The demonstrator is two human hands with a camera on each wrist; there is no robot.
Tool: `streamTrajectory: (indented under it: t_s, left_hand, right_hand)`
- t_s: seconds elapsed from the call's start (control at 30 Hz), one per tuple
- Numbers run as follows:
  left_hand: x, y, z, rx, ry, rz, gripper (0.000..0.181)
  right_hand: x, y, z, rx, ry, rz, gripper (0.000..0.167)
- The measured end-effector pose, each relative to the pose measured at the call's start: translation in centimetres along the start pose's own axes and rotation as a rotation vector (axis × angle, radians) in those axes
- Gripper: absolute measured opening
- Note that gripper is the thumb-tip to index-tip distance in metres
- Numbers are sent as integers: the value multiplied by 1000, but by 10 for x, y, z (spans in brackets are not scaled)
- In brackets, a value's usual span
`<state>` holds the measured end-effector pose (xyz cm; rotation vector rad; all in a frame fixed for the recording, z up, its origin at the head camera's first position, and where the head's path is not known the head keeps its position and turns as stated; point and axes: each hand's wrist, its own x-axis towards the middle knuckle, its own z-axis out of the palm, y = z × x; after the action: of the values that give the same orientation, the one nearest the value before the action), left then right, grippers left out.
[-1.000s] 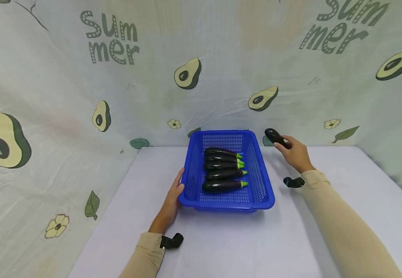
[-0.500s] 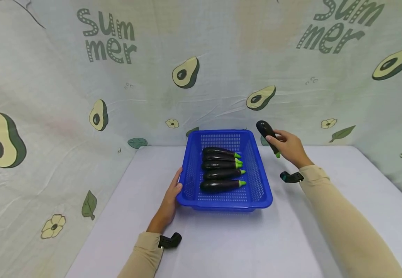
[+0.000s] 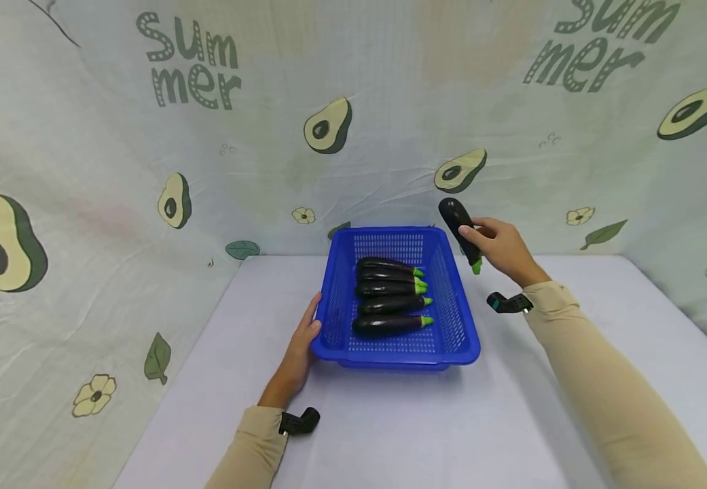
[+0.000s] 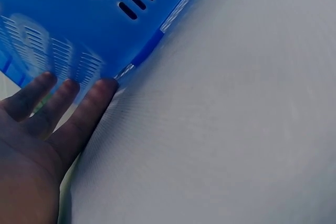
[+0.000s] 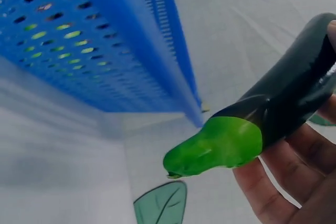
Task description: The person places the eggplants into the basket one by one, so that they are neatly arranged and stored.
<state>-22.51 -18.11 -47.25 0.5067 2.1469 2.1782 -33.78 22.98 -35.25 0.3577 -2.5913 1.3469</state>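
My right hand [image 3: 504, 250] holds a dark, glossy eggplant [image 3: 458, 221] above the table, just off the basket's right side. The eggplant is tilted, its rounded end up and its green cap [image 5: 215, 145] pointing down. In the right wrist view, my fingers [image 5: 294, 166] pass under its body. The blue plastic basket [image 3: 408, 360] has several more eggplants [image 3: 390, 288] lying side by side in it, green caps to the right. My left hand [image 3: 298, 350] rests against the basket's left side. Straight fingers [image 4: 79, 111] touch its outer wall in the left wrist view; the thumb is hidden there.
The basket stands on a white-covered table [image 3: 390, 435]. Behind it hangs a pale cloth [image 3: 384, 183] printed with avocados, leaves and lettering. Each wrist wears a small black camera, one on the left [image 3: 300, 422] and one on the right [image 3: 509, 303].
My right hand has moved left and slightly up toward the basket with the eggplant, which has turned steeper so its green cap shows below. The left hand and the basket stay in place.
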Motion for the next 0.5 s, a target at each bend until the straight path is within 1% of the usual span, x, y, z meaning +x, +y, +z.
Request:
streamTrajectory:
  t_s: [0.1,0.2,0.3,0.4,0.5]
  left_hand:
    - [2,1,1,8,-6,8,59]
    - [-1,-1,-1,19,-4,-3,59]
    - [-2,-1,-2,18,3,-7,59]
    - [-1,-1,-2,16,6,-7,59]
    - [1,-1,0,7,-7,-9,59]
  right_hand:
    - [3,-12,-4,-17,-39,4,78]
    - [4,-22,-1,-44,-87,-1,76]
    - [6,-33,2,-50,-122,-29,69]
    - [7,-41,5,-20,-165,-57,61]
    - [7,-48,5,-12,-201,-67,57]
